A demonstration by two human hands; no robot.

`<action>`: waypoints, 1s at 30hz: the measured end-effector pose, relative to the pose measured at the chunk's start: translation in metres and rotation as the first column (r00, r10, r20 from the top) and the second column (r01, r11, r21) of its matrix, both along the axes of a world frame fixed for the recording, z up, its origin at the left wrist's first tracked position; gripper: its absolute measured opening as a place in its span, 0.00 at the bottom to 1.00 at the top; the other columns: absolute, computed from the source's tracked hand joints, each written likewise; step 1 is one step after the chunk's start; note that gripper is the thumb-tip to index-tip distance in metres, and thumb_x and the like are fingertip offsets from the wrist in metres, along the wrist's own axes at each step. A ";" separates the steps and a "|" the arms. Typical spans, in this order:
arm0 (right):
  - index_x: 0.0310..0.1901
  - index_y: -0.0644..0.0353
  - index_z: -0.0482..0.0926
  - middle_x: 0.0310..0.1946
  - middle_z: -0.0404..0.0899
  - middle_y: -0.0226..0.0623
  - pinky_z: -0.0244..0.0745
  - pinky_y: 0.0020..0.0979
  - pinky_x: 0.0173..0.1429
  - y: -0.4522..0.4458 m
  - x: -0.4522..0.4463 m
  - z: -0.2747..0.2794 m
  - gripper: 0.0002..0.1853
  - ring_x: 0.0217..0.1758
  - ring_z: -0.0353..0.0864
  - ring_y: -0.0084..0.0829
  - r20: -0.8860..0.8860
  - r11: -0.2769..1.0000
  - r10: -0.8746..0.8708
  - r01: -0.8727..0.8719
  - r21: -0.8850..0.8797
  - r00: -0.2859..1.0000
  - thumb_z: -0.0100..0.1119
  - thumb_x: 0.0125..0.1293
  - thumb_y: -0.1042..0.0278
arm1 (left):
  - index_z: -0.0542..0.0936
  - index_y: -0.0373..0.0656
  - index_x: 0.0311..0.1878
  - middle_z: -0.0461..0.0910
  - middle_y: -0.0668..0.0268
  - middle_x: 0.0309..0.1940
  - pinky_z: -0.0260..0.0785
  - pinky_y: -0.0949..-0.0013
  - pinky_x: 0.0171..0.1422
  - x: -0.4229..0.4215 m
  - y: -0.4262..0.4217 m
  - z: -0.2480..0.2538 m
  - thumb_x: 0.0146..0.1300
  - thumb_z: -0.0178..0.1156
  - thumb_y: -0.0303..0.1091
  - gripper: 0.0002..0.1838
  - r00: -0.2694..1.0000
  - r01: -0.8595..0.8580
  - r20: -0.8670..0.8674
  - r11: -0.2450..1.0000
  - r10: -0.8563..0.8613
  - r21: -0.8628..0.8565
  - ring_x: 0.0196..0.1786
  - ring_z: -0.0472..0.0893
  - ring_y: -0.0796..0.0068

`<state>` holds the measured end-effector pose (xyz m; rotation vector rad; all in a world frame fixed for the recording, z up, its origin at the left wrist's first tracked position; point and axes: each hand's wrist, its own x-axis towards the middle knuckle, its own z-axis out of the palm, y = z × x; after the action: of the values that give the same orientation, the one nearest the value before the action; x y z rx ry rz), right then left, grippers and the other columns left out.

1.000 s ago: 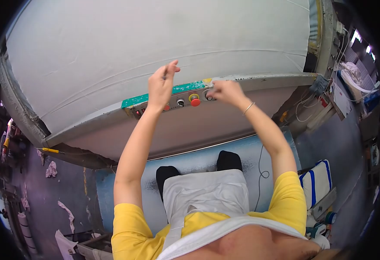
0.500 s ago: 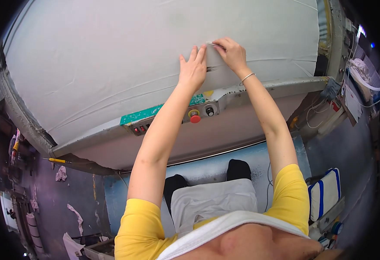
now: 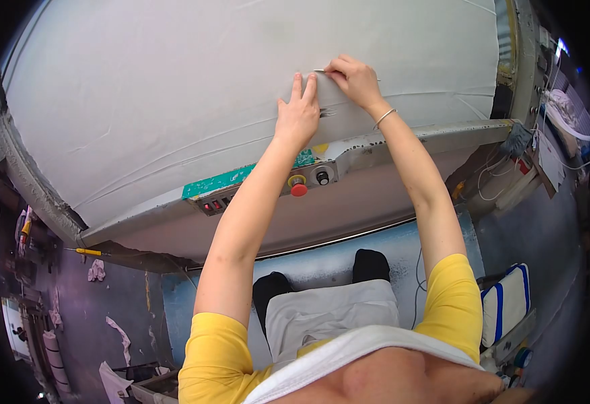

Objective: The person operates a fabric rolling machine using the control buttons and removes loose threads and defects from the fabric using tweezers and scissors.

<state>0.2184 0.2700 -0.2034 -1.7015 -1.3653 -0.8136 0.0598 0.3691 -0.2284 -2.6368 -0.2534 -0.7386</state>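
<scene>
White fabric (image 3: 194,74) lies over the wide surface in front of me, with long creases near its front edge. My left hand (image 3: 298,116) rests on it with the fingers spread and nothing held. Just to its right, my right hand (image 3: 355,79) pinches a thin, pale metallic tool (image 3: 319,70), whose tip points left at the cloth near my left fingertips. A small dark mark (image 3: 327,112) shows on the fabric between my hands. Below them, the front edge carries a red push button (image 3: 299,190) and a black knob (image 3: 322,178).
A green strip (image 3: 217,182) runs along the machine's metal front edge (image 3: 133,219). A yellow-handled tool (image 3: 89,252) sticks out at the left. Cables hang at the right, above a white and blue bag (image 3: 505,306). Cloth scraps lie on the floor.
Both hands moved forward from the front edge onto the fabric, and my left fingers spread. Over the last half second my right hand shifted slightly left with the thin tool.
</scene>
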 end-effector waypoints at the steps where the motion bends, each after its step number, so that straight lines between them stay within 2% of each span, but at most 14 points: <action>1: 0.34 0.50 0.82 0.32 0.80 0.27 0.77 0.34 0.35 0.001 0.001 0.001 0.01 0.33 0.82 0.34 0.002 1.000 0.002 -0.002 0.000 1.000 0.63 0.61 0.68 | 0.74 0.32 0.61 0.55 0.60 0.75 0.73 0.35 0.55 0.000 0.000 0.001 0.65 0.49 0.30 0.22 1.000 -0.011 -0.014 1.000 0.011 0.007 0.77 0.53 0.50; 4: 0.35 0.52 0.82 0.32 0.80 0.29 0.77 0.33 0.37 0.001 0.002 0.002 0.02 0.34 0.82 0.35 -0.108 0.995 0.090 -0.086 0.044 0.990 0.63 0.60 0.69 | 0.75 0.33 0.60 0.55 0.60 0.75 0.72 0.35 0.56 0.000 -0.002 0.002 0.65 0.49 0.31 0.22 1.000 -0.028 -0.014 0.999 0.028 0.024 0.77 0.54 0.50; 9: 0.35 0.53 0.82 0.33 0.81 0.30 0.77 0.32 0.38 -0.002 -0.001 0.006 0.03 0.34 0.83 0.33 -0.021 0.998 -0.010 0.009 -0.064 1.000 0.64 0.59 0.69 | 0.76 0.35 0.60 0.55 0.59 0.74 0.69 0.32 0.58 0.002 -0.005 0.001 0.65 0.50 0.32 0.21 0.998 -0.054 -0.015 0.997 0.055 0.052 0.77 0.54 0.50; 12: 0.35 0.54 0.82 0.34 0.82 0.30 0.77 0.31 0.39 0.001 0.009 0.004 0.03 0.34 0.83 0.32 -0.125 0.990 0.139 -0.139 0.012 0.982 0.65 0.59 0.69 | 0.77 0.35 0.59 0.55 0.59 0.74 0.67 0.31 0.59 0.001 -0.005 0.001 0.65 0.50 0.32 0.21 0.998 -0.064 -0.022 0.996 0.066 0.064 0.77 0.55 0.50; 13: 0.35 0.54 0.82 0.34 0.82 0.30 0.77 0.31 0.39 0.001 0.011 0.002 0.03 0.34 0.83 0.32 -0.125 0.990 0.138 -0.138 0.011 0.982 0.65 0.59 0.69 | 0.77 0.36 0.59 0.55 0.60 0.74 0.66 0.30 0.60 0.001 -0.005 0.002 0.65 0.50 0.32 0.21 0.998 -0.065 -0.015 0.995 0.066 0.070 0.76 0.55 0.50; 16: 0.35 0.54 0.82 0.34 0.82 0.29 0.77 0.31 0.39 0.001 0.005 0.003 0.03 0.34 0.83 0.32 -0.080 0.998 0.056 -0.057 -0.008 0.995 0.65 0.59 0.69 | 0.77 0.36 0.59 0.56 0.60 0.74 0.65 0.29 0.61 0.002 -0.005 0.000 0.65 0.50 0.33 0.21 0.998 -0.065 0.002 0.995 0.065 0.078 0.76 0.55 0.50; 21: 0.35 0.54 0.82 0.33 0.81 0.30 0.77 0.31 0.38 -0.002 0.007 0.004 0.03 0.34 0.83 0.32 0.016 0.997 0.053 -0.052 -0.060 0.998 0.64 0.60 0.69 | 0.77 0.36 0.59 0.55 0.60 0.74 0.63 0.28 0.62 0.001 -0.007 0.000 0.65 0.50 0.33 0.21 0.998 -0.065 0.007 0.994 0.065 0.083 0.76 0.55 0.50; 24: 0.34 0.52 0.81 0.33 0.81 0.30 0.78 0.36 0.38 -0.005 0.009 0.004 0.03 0.36 0.82 0.37 -0.141 0.974 0.222 -0.226 -0.008 0.965 0.64 0.60 0.67 | 0.77 0.36 0.59 0.55 0.60 0.74 0.62 0.27 0.62 0.000 -0.006 0.001 0.65 0.50 0.33 0.21 0.997 -0.073 0.002 0.994 0.073 0.083 0.76 0.55 0.51; 25: 0.34 0.52 0.81 0.33 0.81 0.30 0.78 0.36 0.38 -0.005 0.006 0.005 0.03 0.36 0.82 0.37 -0.139 0.974 0.222 -0.226 -0.010 0.965 0.64 0.60 0.67 | 0.77 0.36 0.59 0.55 0.60 0.74 0.61 0.27 0.63 0.001 -0.006 0.000 0.65 0.50 0.33 0.21 0.997 -0.073 0.000 0.994 0.074 0.084 0.76 0.55 0.51; 28: 0.34 0.56 0.82 0.32 0.80 0.33 0.76 0.31 0.37 -0.003 -0.005 0.004 0.01 0.33 0.82 0.34 -0.040 0.999 0.042 -0.043 -0.030 0.998 0.63 0.61 0.71 | 0.76 0.36 0.60 0.55 0.60 0.74 0.60 0.26 0.63 0.002 -0.004 -0.001 0.65 0.50 0.33 0.22 0.997 -0.072 0.008 0.994 0.071 0.080 0.77 0.55 0.51; 30: 0.34 0.57 0.82 0.32 0.80 0.33 0.76 0.31 0.37 -0.002 0.001 0.004 0.01 0.32 0.82 0.34 -0.042 0.996 0.077 -0.079 -0.030 0.996 0.63 0.61 0.71 | 0.76 0.36 0.60 0.55 0.61 0.74 0.59 0.25 0.63 0.002 -0.005 -0.003 0.65 0.50 0.33 0.22 0.997 -0.070 0.027 0.995 0.069 0.066 0.77 0.55 0.51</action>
<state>0.2195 0.2680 -0.1990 -1.6692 -1.4142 -0.7132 0.0622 0.3640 -0.2309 -2.5443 -0.3200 -0.7436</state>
